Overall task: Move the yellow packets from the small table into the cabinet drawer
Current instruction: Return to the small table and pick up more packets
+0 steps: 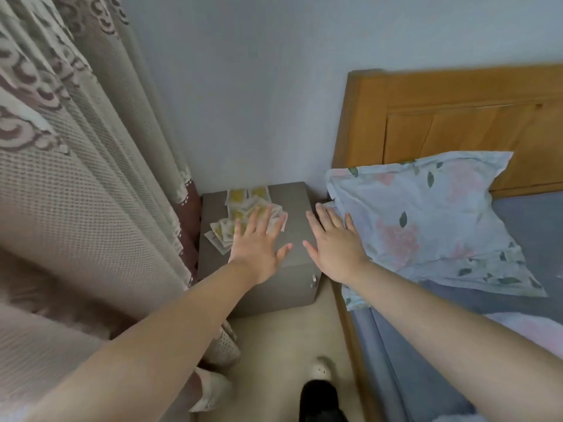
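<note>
Several yellow-and-white packets (pixel 240 205) lie scattered on the left and back of a small grey cabinet top (pixel 292 202). My left hand (pixel 259 242) is stretched out flat over the nearer packets, fingers straight and spread, hiding some of them. My right hand (pixel 332 242) reaches out open beside it, over the cabinet's right edge, holding nothing. The cabinet front (pixel 283 287) faces me with a small metal handle (pixel 313 280) at its right; the drawer is closed.
A patterned beige curtain (pixel 76 178) hangs close on the left of the cabinet. A bed with a wooden headboard (pixel 457 123), floral pillow (pixel 426 214) and blue sheet (pixel 518 239) is on the right. Slippers (pixel 213 388) lie on the floor below.
</note>
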Available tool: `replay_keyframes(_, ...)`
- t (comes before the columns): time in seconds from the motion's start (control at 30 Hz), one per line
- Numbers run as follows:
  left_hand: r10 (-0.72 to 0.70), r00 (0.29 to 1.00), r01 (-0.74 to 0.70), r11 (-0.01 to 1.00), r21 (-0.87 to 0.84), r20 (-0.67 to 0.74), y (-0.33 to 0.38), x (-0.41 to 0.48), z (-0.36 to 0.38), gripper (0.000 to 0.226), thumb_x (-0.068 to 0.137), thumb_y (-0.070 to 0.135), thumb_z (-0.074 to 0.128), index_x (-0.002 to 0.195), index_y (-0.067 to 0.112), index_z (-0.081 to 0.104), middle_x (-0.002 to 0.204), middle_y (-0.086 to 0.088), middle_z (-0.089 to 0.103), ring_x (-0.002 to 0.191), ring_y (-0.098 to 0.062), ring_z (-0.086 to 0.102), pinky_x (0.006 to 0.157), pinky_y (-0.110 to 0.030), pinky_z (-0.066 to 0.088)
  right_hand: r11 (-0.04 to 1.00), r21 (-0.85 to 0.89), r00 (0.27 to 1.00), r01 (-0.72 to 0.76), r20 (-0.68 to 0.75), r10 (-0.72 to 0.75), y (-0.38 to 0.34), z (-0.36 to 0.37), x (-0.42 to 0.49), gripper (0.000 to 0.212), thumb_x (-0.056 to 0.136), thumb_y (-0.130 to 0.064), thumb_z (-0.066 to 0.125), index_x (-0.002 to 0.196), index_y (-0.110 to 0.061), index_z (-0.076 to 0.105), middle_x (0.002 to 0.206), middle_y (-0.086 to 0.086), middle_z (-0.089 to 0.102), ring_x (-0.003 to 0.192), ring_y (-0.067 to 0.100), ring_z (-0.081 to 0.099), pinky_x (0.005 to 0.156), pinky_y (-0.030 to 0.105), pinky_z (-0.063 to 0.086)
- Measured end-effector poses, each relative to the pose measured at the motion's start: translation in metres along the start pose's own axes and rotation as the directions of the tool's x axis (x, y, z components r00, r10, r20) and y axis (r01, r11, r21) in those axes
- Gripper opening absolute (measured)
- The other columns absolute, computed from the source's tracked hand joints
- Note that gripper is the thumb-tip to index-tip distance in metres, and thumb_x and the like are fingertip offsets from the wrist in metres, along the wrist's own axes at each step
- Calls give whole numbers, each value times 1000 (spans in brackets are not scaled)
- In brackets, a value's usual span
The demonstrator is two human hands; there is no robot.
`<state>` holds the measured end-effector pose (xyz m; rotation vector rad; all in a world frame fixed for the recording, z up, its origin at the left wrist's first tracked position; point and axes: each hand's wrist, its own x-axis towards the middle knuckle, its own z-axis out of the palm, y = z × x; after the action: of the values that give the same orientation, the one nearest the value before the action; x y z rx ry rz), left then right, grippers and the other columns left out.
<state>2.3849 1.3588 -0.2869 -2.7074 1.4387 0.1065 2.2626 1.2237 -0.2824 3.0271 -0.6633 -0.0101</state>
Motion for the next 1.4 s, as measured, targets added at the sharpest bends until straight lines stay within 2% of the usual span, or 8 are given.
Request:
replay_keyframes(0.2, -141, 986, 154, 975, -163, 91, -52, 93, 53, 64, 99, 53, 20, 152, 30, -6, 160, 0, -15, 147, -23, -15, 118, -53, 1, 995, 48, 985, 90, 142, -96, 10, 64, 129, 64, 100, -47, 22, 152, -14, 7, 160, 10, 3, 146, 26, 7, 116, 48, 8)
replay_keyframes(0.53, -355, 866, 473, 809, -349, 351, -124, 199, 174, 66, 99, 52, 29, 153, 30, -2, 161, -2, -9, 148, -27, -6, 118, -52, 6, 979, 43, 909, 199, 364, -201, -4, 178, 274, 63, 101, -46, 23, 151, -13, 7, 160, 10, 3, 146, 26, 7, 115, 47, 11)
replay_keyframes(0.73, -347, 832, 496, 814, -301, 432, -155, 231, 244, 61, 100, 47, 30, 153, 29, 5, 161, -3, -11, 147, -28, -10, 117, -52, 3, 968, 76, 850, 241, 465, -248, -30, 238, 326, 63, 99, -38, 36, 151, -13, 9, 160, 10, 1, 146, 26, 11, 115, 46, 18)
replay_keyframes(0.9, -381, 846, 508, 789, -345, 374, -166, 264, 284, 69, 96, 57, 32, 152, 33, 0, 160, 2, -16, 147, -25, -15, 117, -50, 0, 947, 127, 805, 295, 501, -318, -46, 274, 381, 63, 94, -12, 49, 149, -17, 19, 159, 5, 6, 142, 28, 18, 105, 46, 37)
replay_keyframes(1.0, -356, 866, 463, 834, -299, 351, -173, 282, 304, 82, 91, 67, 32, 152, 30, -9, 158, -1, -24, 145, -27, -20, 117, -49, -3, 912, 36, 798, 408, 472, -375, -50, 288, 417, 74, 88, -4, 55, 150, -18, 17, 159, 2, 8, 145, 24, 13, 115, 44, 23)
replay_keyframes(1.07, -330, 873, 431, 866, -253, 359, -177, 286, 318, 89, 88, 73, 27, 151, 26, -15, 156, -3, -28, 144, -27, -24, 117, -49, -6, 883, -2, 766, 469, 498, -405, -51, 295, 439, 80, 84, -9, 62, 150, -21, 18, 155, 1, 20, 143, 24, 17, 117, 43, 16)
replay_keyframes(1.23, -326, 890, 408, 882, -237, 319, -177, 283, 336, 91, 85, 77, 17, 148, 24, -23, 155, -5, -30, 142, -26, -29, 116, -48, -12, 791, -130, 732, 598, 491, -473, -62, 299, 464, 80, 64, -46, 78, 132, -20, 43, 122, 3, 48, 116, 25, 41, 104, 35, 30)
replay_keyframes(1.4, -324, 897, 403, 878, -257, 300, -177, 282, 335, 90, 85, 77, 16, 145, 25, -27, 153, -4, -33, 141, -25, -31, 115, -48, -15, 882, 43, 706, 470, 581, -405, -61, 284, 482, 49, 77, -26, 73, 121, -11, 58, 117, 7, 58, 111, 25, 51, 83, 30, 45)
